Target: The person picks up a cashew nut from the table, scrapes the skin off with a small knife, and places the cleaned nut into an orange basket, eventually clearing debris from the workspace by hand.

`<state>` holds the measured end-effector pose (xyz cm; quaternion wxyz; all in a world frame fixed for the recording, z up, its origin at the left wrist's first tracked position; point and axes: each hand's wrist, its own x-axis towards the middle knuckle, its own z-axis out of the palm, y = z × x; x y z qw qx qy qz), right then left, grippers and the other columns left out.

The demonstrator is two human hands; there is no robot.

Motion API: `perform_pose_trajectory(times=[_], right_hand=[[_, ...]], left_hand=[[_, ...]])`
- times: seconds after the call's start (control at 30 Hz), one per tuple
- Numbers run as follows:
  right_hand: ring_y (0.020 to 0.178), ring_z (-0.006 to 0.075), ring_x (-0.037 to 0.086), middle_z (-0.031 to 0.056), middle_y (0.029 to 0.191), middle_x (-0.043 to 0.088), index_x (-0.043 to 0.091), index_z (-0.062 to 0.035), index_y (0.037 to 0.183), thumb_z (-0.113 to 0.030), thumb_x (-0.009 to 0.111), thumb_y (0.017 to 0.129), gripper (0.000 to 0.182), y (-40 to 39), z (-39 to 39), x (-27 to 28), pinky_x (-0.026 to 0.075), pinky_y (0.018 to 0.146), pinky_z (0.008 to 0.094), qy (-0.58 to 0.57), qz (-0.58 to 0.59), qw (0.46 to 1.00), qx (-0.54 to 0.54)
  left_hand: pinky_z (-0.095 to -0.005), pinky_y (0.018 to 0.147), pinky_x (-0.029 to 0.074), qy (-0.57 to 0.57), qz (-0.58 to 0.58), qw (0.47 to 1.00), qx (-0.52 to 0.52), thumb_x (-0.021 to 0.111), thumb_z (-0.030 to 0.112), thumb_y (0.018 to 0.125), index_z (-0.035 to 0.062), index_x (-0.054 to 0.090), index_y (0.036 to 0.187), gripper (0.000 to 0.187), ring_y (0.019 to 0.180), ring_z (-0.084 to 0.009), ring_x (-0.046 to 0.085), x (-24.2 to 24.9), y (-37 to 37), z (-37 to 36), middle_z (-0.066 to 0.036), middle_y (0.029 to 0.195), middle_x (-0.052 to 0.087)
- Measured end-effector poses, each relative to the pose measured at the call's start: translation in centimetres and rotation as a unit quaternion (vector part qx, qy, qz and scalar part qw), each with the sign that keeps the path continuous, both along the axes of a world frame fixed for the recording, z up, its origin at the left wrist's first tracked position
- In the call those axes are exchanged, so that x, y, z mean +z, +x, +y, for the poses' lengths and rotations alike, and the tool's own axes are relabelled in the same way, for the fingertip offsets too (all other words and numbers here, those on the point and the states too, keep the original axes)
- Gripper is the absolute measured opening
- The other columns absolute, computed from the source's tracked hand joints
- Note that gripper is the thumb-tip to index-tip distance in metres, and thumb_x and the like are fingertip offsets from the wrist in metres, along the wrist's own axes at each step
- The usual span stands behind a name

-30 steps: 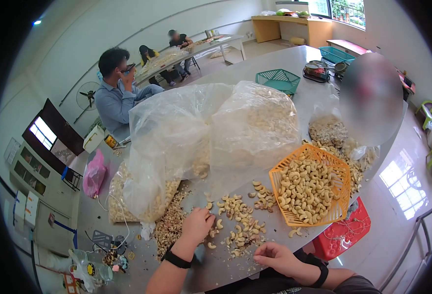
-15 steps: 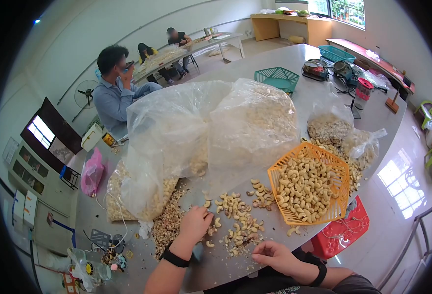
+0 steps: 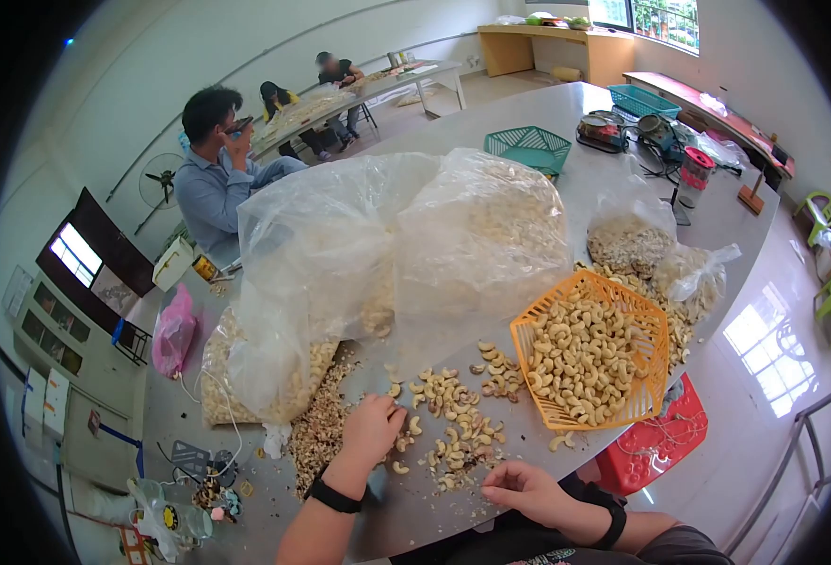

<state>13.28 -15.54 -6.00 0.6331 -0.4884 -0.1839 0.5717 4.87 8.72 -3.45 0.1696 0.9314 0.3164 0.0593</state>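
My left hand (image 3: 370, 431) rests between a heap of brown cashew skins and crumbs (image 3: 317, 424) and loose cashews (image 3: 462, 435) on the grey table (image 3: 406, 523). Its fingers are curled down; whatever lies under them is hidden. My right hand (image 3: 526, 492) hovers near the table's front edge, just right of the loose cashews, thumb and fingers pinched together. Anything between those fingertips is too small to make out. An orange plastic basket (image 3: 661, 363) full of whole cashews (image 3: 585, 358) stands to the right, and a small group of browner cashews (image 3: 499, 370) lies beside it.
Large clear bags of cashews (image 3: 481, 221) stand behind the loose nuts. Smaller bags (image 3: 632, 235) sit at right, a green basket (image 3: 528, 151) farther back. A red stool (image 3: 655, 447) is below the right edge. A person in a blue shirt (image 3: 210, 193) sits across at left.
The whole view has shifted very slightly left. A few cashews beside my left fingers lie a little differently; both hands stay nearly in place.
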Motion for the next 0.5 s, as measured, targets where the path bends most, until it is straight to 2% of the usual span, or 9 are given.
perform_pose_trajectory(times=[0.17,0.4,0.5], right_hand=[[0.07,0.0036,0.05,-0.0015,0.079,0.054,0.052,-0.0028,0.091,-0.011,0.058,0.079,0.016,-0.1,0.0,-0.1,0.041,0.061,0.0169,0.007,0.007,1.0,-0.001],[0.07,0.0036,0.05,-0.0013,0.079,0.054,0.052,-0.0028,0.09,-0.011,0.058,0.079,0.015,-0.1,0.0,-0.3,0.041,0.061,0.0166,0.008,0.014,1.0,-0.004],[0.07,0.0036,0.05,-0.0013,0.078,0.054,0.052,-0.0028,0.09,-0.011,0.058,0.079,0.015,0.0,0.0,-0.3,0.041,0.061,0.0165,0.009,0.017,1.0,-0.004]], left_hand=[[-0.0387,0.061,0.042,0.022,-0.009,1.0,-0.012,0.054,0.023,0.074,0.0043,0.055,0.075,0.019,0.071,-0.0315,0.052,-0.3,-0.1,0.2,-0.013,0.076,0.052],[-0.0393,0.062,0.042,-0.002,-0.018,1.0,-0.006,0.054,0.023,0.075,0.0034,0.054,0.076,0.019,0.072,-0.0329,0.052,-0.6,-0.3,0.6,-0.014,0.076,0.052],[-0.0386,0.061,0.04,-0.013,-0.063,0.998,0.003,0.056,0.023,0.074,0.0015,0.054,0.074,0.022,0.071,-0.0335,0.051,-1.0,-0.4,0.8,-0.016,0.076,0.052]])
